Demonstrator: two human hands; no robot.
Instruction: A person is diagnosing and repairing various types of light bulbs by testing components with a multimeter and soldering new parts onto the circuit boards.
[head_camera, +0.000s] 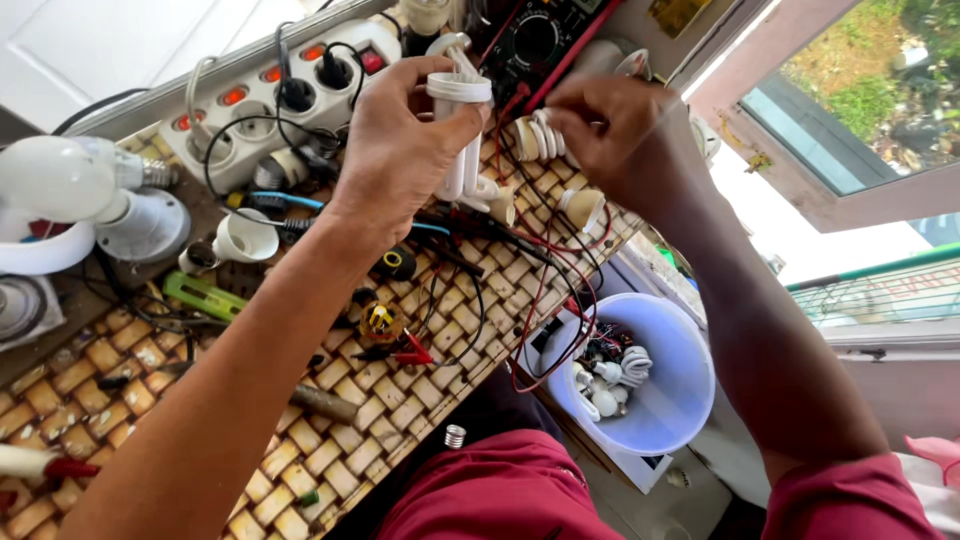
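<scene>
My left hand (400, 145) grips a white compact fluorescent lamp (462, 130) by its round base, tubes pointing down, above the woven table (330, 450). My right hand (625, 130) is closed over something beside a white spiral lamp (540, 137); red and black meter probe leads (545, 290) run under it. What the right fingers pinch is hidden. A black multimeter (535, 40) lies just beyond both hands.
A white power strip with red switches (290, 90) sits at the back. White bulbs (70, 180) and a bulb housing (245, 238) lie at left. A pale blue bucket (680, 400) holding bulb parts stands below the table edge. Green tool (205, 297), screwdrivers and wires litter the table.
</scene>
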